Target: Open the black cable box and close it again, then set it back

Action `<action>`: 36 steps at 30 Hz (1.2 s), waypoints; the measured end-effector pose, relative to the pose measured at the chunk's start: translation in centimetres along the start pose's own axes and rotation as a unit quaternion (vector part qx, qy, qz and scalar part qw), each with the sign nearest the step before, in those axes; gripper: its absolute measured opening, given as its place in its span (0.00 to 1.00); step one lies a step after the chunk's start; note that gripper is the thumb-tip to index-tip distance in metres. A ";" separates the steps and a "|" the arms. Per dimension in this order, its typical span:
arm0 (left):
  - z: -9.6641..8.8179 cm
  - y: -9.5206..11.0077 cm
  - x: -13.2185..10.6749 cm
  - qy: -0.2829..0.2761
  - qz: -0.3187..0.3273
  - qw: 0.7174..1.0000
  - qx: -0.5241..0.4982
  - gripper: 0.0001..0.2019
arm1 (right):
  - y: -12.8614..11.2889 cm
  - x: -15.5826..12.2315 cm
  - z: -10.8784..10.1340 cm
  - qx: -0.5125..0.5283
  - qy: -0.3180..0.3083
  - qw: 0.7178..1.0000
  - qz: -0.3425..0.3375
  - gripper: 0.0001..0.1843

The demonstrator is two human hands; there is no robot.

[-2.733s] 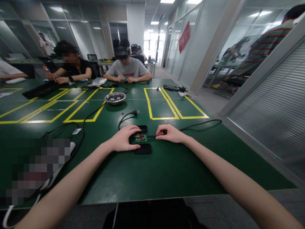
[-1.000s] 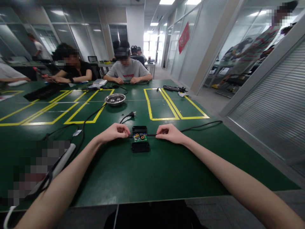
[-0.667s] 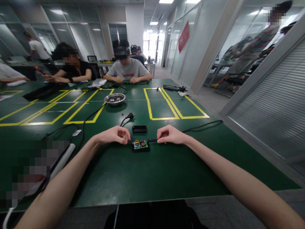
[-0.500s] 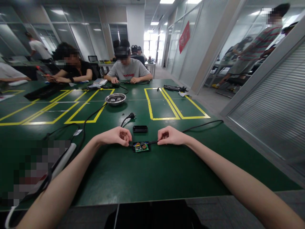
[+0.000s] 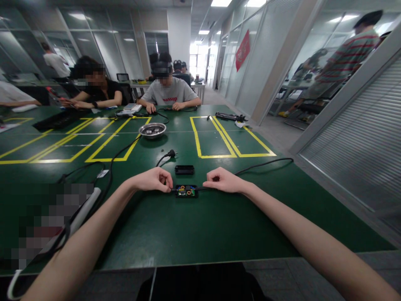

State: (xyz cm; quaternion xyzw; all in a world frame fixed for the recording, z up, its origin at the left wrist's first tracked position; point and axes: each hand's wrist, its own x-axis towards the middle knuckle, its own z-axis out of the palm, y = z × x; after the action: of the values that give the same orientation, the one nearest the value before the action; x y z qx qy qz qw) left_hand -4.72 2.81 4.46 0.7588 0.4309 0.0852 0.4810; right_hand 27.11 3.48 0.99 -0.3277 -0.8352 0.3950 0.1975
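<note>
Between my hands a small green circuit board with copper coils sits in a black plastic case half. Black cables leave it on both sides. My left hand pinches the cable at the case's left end, thumb and fingertips together. On the other side my right hand pinches the right-hand cable a little way from the case. Just beyond the board lies a separate black case cover, untouched. A black power plug rests on the table behind my left hand.
A metal bowl with small metal parts stands farther back. Yellow tape marks rectangles on the green table. A white power strip lies by my left forearm, and a black tripod at the far side. Co-workers sit opposite.
The board and its case half have levelled out, the board now sitting inside the case. My right hand has shifted slightly left along its cable; the left hand stays almost in place.
</note>
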 end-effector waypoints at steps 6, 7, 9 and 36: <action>0.1 -0.1 0.0 -0.016 -0.005 1.000 -0.002 0.12 | -0.5 0.0 -0.3 -0.084 -0.020 0.996 -0.025 0.29; 0.1 -0.1 -0.1 -0.017 -0.006 1.000 -0.002 0.12 | -0.7 0.0 -0.4 -0.101 -0.020 0.994 -0.021 0.28; 0.2 -0.2 -0.1 -0.016 -0.003 1.000 -0.003 0.12 | -1.0 -0.1 -0.5 -0.130 -0.017 0.991 -0.003 0.27; 1.8 -1.7 2.3 0.229 0.061 0.970 0.060 0.10 | 1.0 1.3 2.2 -0.195 0.133 0.964 -0.125 0.13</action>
State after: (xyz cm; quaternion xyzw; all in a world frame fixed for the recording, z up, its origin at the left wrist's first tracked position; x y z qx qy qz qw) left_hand -3.33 3.60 1.49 0.7715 0.4867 0.2599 0.3169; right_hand 25.27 3.74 -1.08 -0.3028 -0.8966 0.1495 0.2866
